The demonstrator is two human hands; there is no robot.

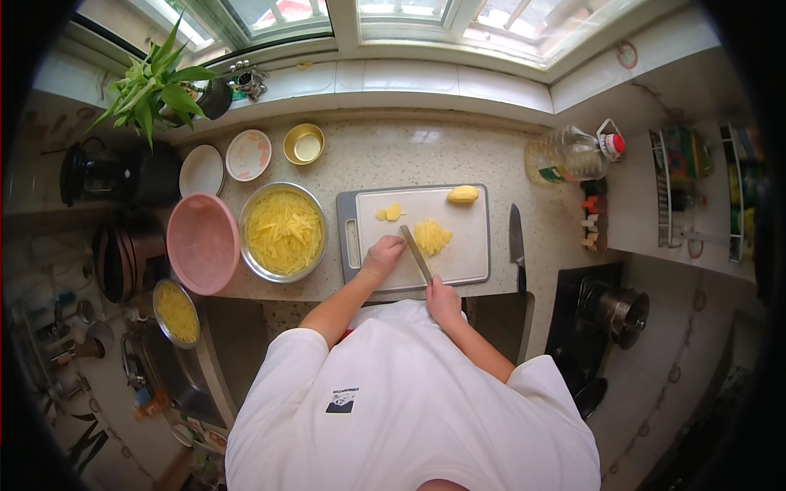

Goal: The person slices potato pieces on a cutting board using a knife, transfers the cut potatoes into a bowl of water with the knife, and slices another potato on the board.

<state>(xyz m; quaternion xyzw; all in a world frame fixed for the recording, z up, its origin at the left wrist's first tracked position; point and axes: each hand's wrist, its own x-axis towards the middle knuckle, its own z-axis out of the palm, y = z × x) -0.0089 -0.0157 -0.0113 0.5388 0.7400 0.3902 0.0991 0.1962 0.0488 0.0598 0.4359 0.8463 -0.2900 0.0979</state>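
Note:
My right hand (443,301) grips the handle of a knife (417,255) with a wide blade. The blade lies slantwise over a white cutting board (470,245) with a grey rim. Curled close against the blade's left side, my left hand (385,255) presses on a potato piece that its fingers mostly hide. Right of the blade is a small heap of potato shreds (433,236). A few potato slices (392,212) lie above my left hand. One whole peeled potato (462,194) rests in the board's far right corner.
Left of the board stand a steel bowl of potato shreds (284,232), a pink basin (202,244) and a gold-coloured bowl (304,144). A second knife (516,239) lies to the right, below an oil bottle (565,156). Further right is a stove (577,313) with a pot (623,316).

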